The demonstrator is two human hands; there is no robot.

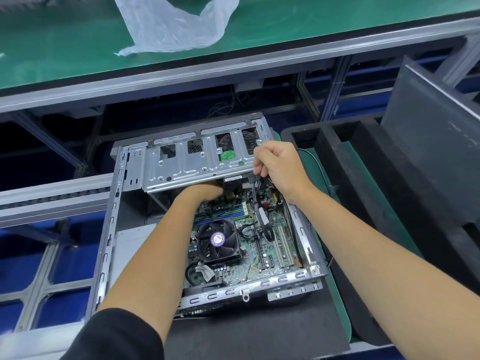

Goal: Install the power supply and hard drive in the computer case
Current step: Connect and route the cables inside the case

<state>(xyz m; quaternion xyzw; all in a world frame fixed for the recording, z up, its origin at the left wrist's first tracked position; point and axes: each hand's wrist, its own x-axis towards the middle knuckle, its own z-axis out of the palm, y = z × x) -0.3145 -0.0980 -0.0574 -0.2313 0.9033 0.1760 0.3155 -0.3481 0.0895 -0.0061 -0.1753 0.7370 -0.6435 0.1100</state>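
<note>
The open computer case (114, 219) lies flat before me, with its motherboard (270, 224) and CPU fan (218, 241) exposed. A metal drive cage (187, 162) spans the case's far end, and a hard drive (235, 179) shows beneath its near edge. My left hand (205, 192) reaches under the cage toward the drive, its fingers hidden. My right hand (276, 165) is at the cage's right end, fingers curled around black cables (255, 185) that run down over the board.
A black foam tray (337, 157) and a dark panel (436, 126) stand to the right. The green conveyor (65, 48) with a plastic bag (176, 24) runs across the back. Roller rails (52, 193) lie left. A black mat (259, 333) sits under the case.
</note>
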